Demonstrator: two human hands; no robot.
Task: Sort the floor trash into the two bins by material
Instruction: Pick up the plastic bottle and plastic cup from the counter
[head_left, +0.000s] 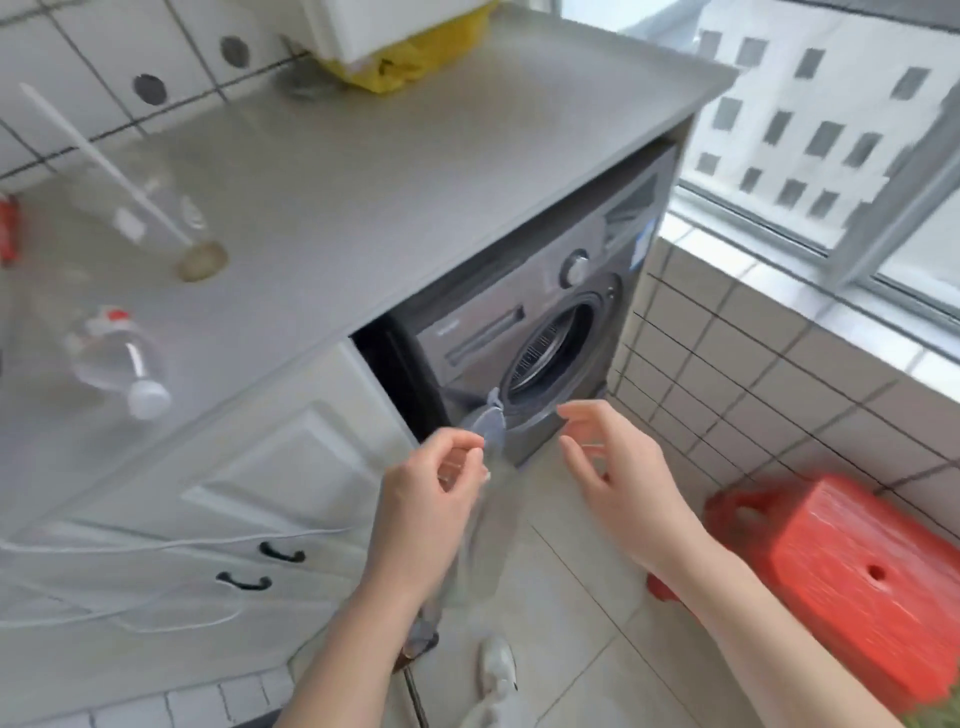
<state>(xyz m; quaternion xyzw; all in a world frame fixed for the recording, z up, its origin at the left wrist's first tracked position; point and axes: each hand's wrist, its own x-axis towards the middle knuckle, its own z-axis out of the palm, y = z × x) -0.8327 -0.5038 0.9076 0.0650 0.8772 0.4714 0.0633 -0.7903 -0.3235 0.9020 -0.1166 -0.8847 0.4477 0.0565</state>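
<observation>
Hands raised over floor before washer (540, 332): left hand (426, 493) pinches a blurred clear plastic bottle (488, 499) near its blue-grey top, bottle hanging down; right hand (613, 467) spread, fingers loosely curved, empty, just beside bottle without touching. Counter (363, 171) at left carries another clear bottle (122, 358) on its side; red stool (852, 577) stands at right by tiled wall.

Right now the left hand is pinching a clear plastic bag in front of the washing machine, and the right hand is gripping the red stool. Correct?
Not quite. In the head view the right hand holds nothing; it hangs open, clear of the red stool. The left hand does pinch the clear plastic bag in front of the washing machine.
</observation>
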